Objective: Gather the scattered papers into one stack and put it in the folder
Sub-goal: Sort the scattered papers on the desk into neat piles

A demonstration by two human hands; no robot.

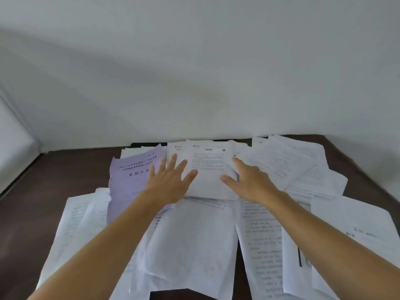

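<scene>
Gathering is at an early step: most sheets remain unstacked. The dark table (65,180) fills the lower half of the frame, and the scattered papers (190,245) overlie it from lower left to right edge, overlapping at all angles. A fanned group of printed sheets (281,165) lies at centre right; a lilac cover sheet (129,176), tilted, lies at centre left.

At frame centre sits a small pile of white pages (207,169). The left hand (168,182) lies flat with fingers spread, part on the lilac sheet and part on the pile's left edge. The right hand (249,180), fingers straight, presses the pile's right edge. Neither hand grips anything.

A dark strip (147,145) shows at the back edge, upper centre, mostly covered by paper; it may be the folder, though this cannot be confirmed.

Judgement: the next move calls for squaring this pile and drawing neighbouring sheets onto it. Loose overlapping sheets may slide or crease, and papers over the dark strip obstruct access
</scene>
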